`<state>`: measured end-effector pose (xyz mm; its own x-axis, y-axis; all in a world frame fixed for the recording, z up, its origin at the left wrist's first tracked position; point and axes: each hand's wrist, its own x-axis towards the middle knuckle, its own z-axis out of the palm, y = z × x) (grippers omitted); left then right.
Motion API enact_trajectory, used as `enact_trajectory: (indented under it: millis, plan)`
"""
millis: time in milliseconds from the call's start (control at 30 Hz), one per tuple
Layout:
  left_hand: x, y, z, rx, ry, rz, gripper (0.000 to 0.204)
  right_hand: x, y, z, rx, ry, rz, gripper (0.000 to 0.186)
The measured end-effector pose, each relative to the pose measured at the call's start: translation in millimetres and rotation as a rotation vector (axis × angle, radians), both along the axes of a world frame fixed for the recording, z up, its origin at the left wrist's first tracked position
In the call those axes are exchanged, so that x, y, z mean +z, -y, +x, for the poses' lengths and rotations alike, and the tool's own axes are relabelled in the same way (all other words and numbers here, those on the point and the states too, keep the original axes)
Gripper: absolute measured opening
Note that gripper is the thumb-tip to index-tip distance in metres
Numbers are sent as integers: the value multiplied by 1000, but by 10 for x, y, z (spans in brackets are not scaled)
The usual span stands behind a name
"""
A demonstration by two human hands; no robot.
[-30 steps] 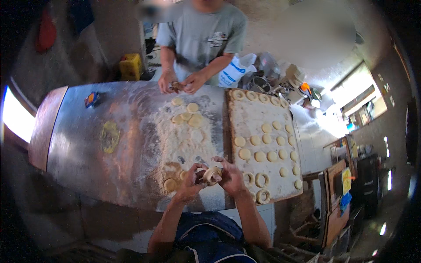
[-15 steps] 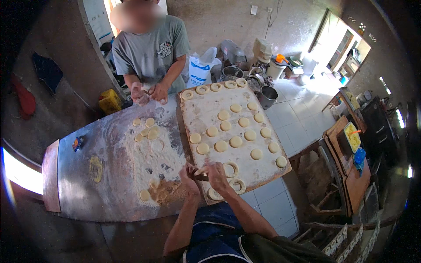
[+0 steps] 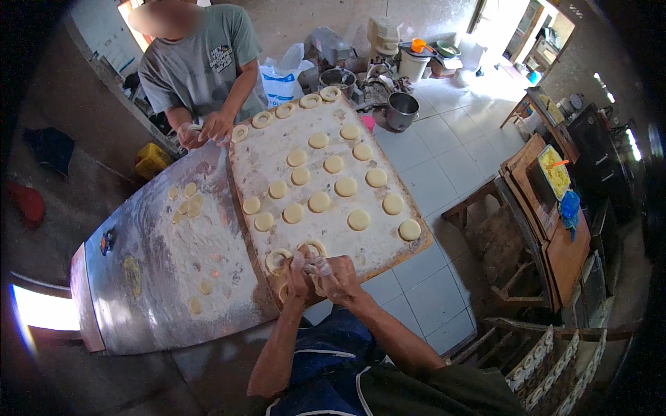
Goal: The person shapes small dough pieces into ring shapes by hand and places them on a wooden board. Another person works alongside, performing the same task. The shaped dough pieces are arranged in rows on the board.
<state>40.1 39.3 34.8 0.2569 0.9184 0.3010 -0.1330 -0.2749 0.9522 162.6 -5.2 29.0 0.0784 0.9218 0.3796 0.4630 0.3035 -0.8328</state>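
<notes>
My left hand (image 3: 298, 279) and my right hand (image 3: 338, 279) meet over the near end of a floured wooden board (image 3: 386, 258). Between their closed fingers is a small piece of pale dough (image 3: 310, 267), its shape mostly covered. Just beside my left hand lies a dough ring (image 3: 278, 261). Another ring (image 3: 313, 246) sits right behind my fingers, and more rings are partly hidden under the hands. Farther up the board are several flat round dough pieces (image 3: 319, 202), with a row of dough rings (image 3: 285, 110) along the far edge.
A floured metal table (image 3: 156, 326) adjoins the board on the left, with several dough discs (image 3: 195, 203) on it. Across from me a co-worker (image 3: 208, 62) handles something small. A metal pot (image 3: 402, 111) stands on the tiled floor; a wooden table (image 3: 565, 263) is at right.
The view has shifted, so the board appears farther left and up. The dough ring held between my hands now seems to lie on the board's near left corner. My hands have come closer together.
</notes>
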Motion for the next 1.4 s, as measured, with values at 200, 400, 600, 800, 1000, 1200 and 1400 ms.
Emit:
enact_trajectory:
  millis: [200,400,600,800,1000,1200,1400]
  plan:
    - [7,176,350,44,-477,20,36,209,309,457,43,-450,-274,52]
    - [-204,136,679,148,-563,-119,32,576,480,750,-171,-224,-493,27]
    - [69,58,706,29,-992,277,24,236,702,984,-383,234,-429,70]
    - [-139,84,620,-79,-920,321,31,181,-145,1060,-173,491,-143,50]
    - [153,302,270,114,-816,421,39,-309,-633,1192,-33,927,-213,25]
    - [251,475,-1274,267,-721,286,29,230,-623,829,-33,241,-380,30]
    - [149,643,-2457,583,-688,7,17,79,-1171,-1417,521,318,-94,19]
